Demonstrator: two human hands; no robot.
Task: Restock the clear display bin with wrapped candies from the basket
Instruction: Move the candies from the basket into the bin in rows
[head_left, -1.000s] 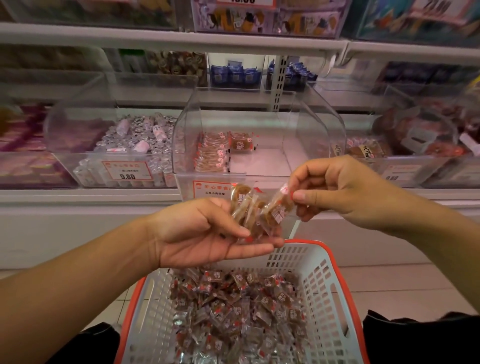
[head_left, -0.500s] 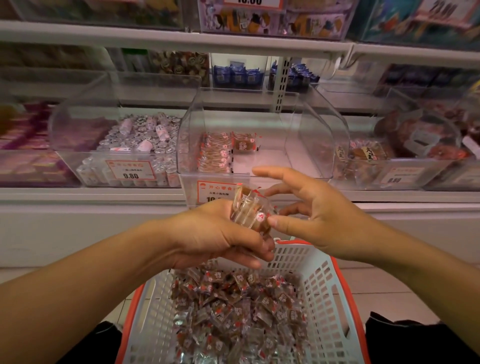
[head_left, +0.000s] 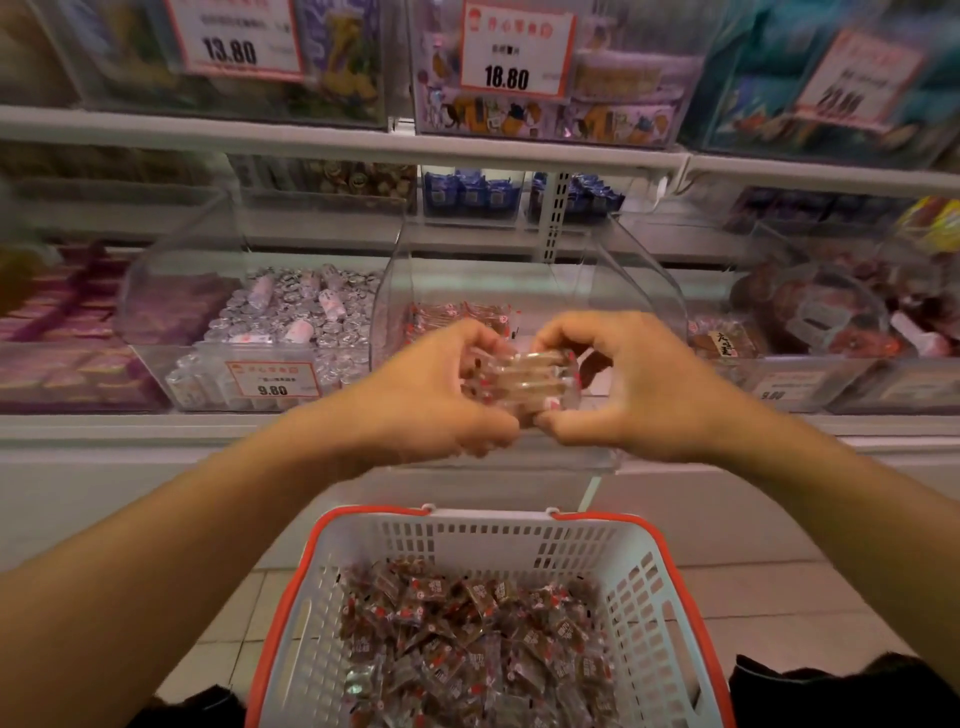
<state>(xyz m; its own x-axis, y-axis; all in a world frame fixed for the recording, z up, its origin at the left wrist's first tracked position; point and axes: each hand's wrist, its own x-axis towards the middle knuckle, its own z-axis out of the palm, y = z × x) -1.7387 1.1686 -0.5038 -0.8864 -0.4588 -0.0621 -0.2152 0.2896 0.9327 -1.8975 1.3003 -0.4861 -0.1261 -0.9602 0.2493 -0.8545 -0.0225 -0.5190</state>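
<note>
Far left on the shelf, a clear plastic bin of silver foil-wrapped sweets (head_left: 291, 317) carries a 9.80 price tag (head_left: 271, 379). Next, the left hand (head_left: 441, 395) has its fingers curled round one end of a small stack of clear-wrapped brown candies (head_left: 535, 382), held just in front of the clear plastic display bin (head_left: 644, 291). A few candies lie at the bin's rear left. The right hand (head_left: 628, 387) pinches the stack's other end. Below, the white perforated plastic basket with red rim (head_left: 649, 582) holds a heap of like candies (head_left: 467, 639).
</note>
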